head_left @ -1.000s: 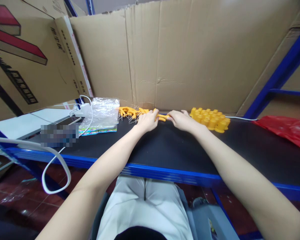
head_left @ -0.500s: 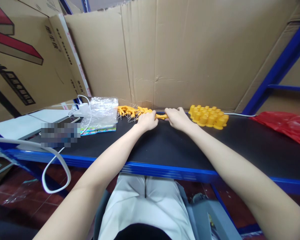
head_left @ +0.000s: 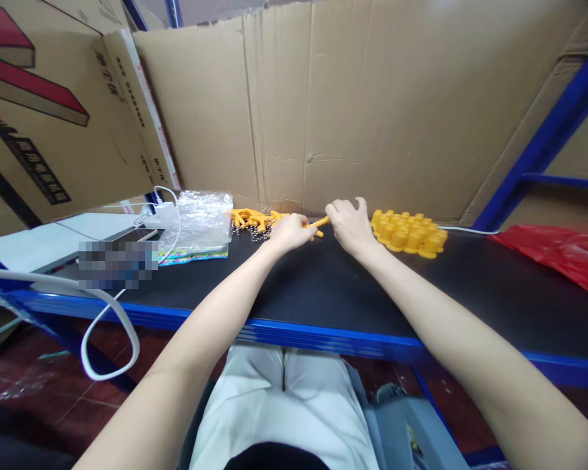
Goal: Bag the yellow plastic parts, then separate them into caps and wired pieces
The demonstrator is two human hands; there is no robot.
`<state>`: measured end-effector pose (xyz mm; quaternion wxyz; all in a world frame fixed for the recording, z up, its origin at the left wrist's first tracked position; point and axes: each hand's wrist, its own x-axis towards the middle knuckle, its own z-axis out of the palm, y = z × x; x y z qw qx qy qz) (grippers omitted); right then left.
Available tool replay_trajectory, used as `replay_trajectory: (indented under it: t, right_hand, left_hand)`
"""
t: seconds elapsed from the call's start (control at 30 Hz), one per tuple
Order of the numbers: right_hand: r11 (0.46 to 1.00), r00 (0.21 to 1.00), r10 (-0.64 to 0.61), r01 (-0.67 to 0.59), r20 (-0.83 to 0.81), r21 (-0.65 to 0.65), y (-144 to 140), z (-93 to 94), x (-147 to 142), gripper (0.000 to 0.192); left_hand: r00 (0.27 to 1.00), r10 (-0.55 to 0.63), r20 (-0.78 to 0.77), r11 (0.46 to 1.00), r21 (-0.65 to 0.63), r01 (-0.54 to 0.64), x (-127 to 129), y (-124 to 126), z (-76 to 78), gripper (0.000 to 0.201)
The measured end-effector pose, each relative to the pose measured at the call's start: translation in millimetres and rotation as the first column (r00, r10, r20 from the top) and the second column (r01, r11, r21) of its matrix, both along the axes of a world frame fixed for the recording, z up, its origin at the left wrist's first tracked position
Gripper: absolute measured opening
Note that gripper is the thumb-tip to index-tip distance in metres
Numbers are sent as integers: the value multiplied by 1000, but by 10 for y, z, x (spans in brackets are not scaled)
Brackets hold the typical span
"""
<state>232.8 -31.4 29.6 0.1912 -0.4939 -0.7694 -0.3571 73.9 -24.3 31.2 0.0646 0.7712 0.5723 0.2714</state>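
Observation:
My left hand [head_left: 290,232] is closed on an orange branch-shaped piece [head_left: 319,222] in the middle of the black shelf top. The piece stretches from it to my right hand [head_left: 349,224], whose fingers close on the other end. Two orange tips show between the hands, one slanting up and one lower. Left of my left hand lies a heap of orange branch-shaped pieces [head_left: 251,219] with small metal chains [head_left: 259,234]. Close by my right hand stands a cluster of yellow, peg-like plastic pieces [head_left: 409,233].
Clear plastic bags [head_left: 200,219] lie on the left beside a white charger [head_left: 165,214], cables and a blurred-out object [head_left: 118,264]. A red plastic bag [head_left: 558,254] rests at the right. Cardboard [head_left: 372,111] walls the back; a blue rail [head_left: 323,334] edges the front.
My right hand has lifted and turned slightly, and its end of the orange piece now slants upward. A second orange tip now shows below it. My left hand has tilted a little.

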Motion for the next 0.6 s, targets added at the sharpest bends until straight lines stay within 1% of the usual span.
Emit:
replay_trajectory:
  t: [0.1,0.17,0.23,0.3,0.37,0.43,0.47,0.53,0.6]
  right_hand:
    - [1000,1000,-16,16,8,24,43,-16,7,29]
    - [1000,1000,2,-3,25,9,85,-40,27,27]
    - [998,998,49,-48,47,-35,133,-77,68,24]
    - [987,990,128,-120,66,-106,174,-121,124,20]
    - [963,974,217,-202,69,-177,197,-163,178,20]
    - [943,964,260,-240,58,-231,196,-186,207,22]
    - [940,966,253,-232,55,-249,186,-187,209,23]
    - [949,979,196,-174,60,-263,158,-165,188,22]
    - [966,989,131,-113,65,-235,130,-124,155,20]
  left_hand:
    - [999,-10,43,1000,-5,10,7,18,-2,29]
    - [997,-36,73,999,-35,39,-4,41,-15,30]
    - [994,-54,99,995,-77,62,-33,63,-31,31]
    - [994,-32,103,996,-84,41,-71,75,-47,29]
    - [997,15,82,999,-39,-12,-106,74,-63,28]
    - [998,50,43,999,10,-50,-124,68,-81,30]
    - [998,57,22,998,26,-57,-124,65,-91,31]
    - [999,50,-14,998,33,-49,-108,65,-111,33]
    - [999,33,-34,999,37,-31,-81,66,-123,34]
